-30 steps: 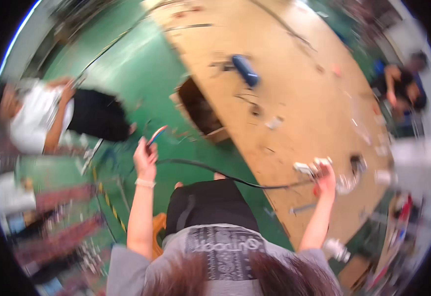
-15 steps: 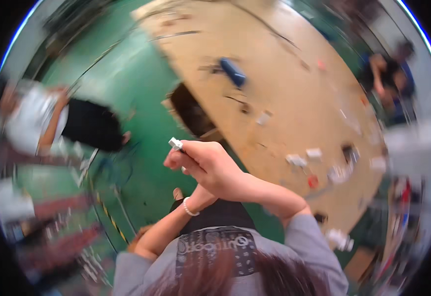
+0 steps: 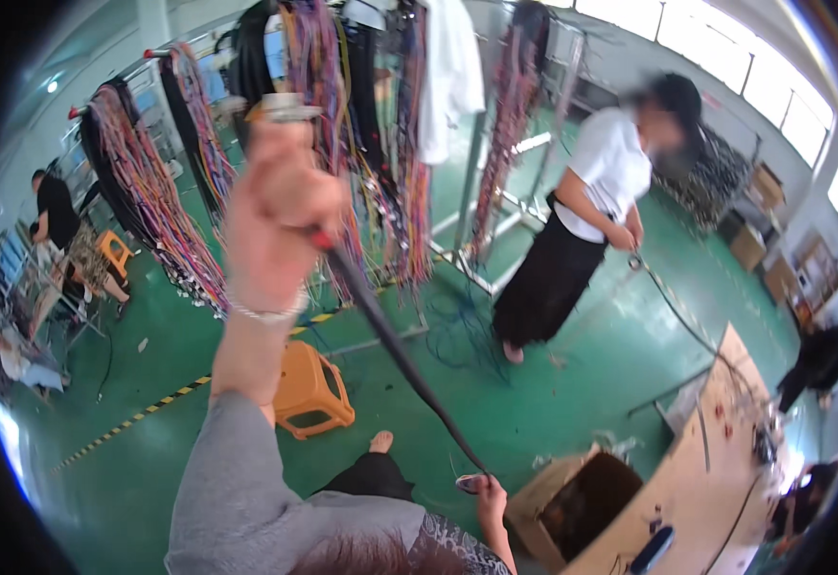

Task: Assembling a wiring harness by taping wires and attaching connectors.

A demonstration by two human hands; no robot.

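Observation:
My left hand [image 3: 280, 216], with a bracelet on the wrist, is raised high in front of me. It is closed around the upper end of a thick black cable [image 3: 395, 350], and a metal end piece [image 3: 289, 105] sticks out above the fist. The cable slopes down to the right to my right hand [image 3: 489, 496], which grips it low near my knee. Both of my arms wear grey sleeves.
An orange plastic stool [image 3: 309, 388] stands just beyond my legs. Racks of coloured wire bundles [image 3: 165, 206] hang behind it. A person in a white shirt [image 3: 596, 206] stands holding another cable. A cardboard box [image 3: 582, 498] and a wooden bench [image 3: 716, 470] are at lower right.
The view has swung up from the bench to the workshop floor. My left hand has risen high with the cable end, and my right hand has dropped low along the cable.

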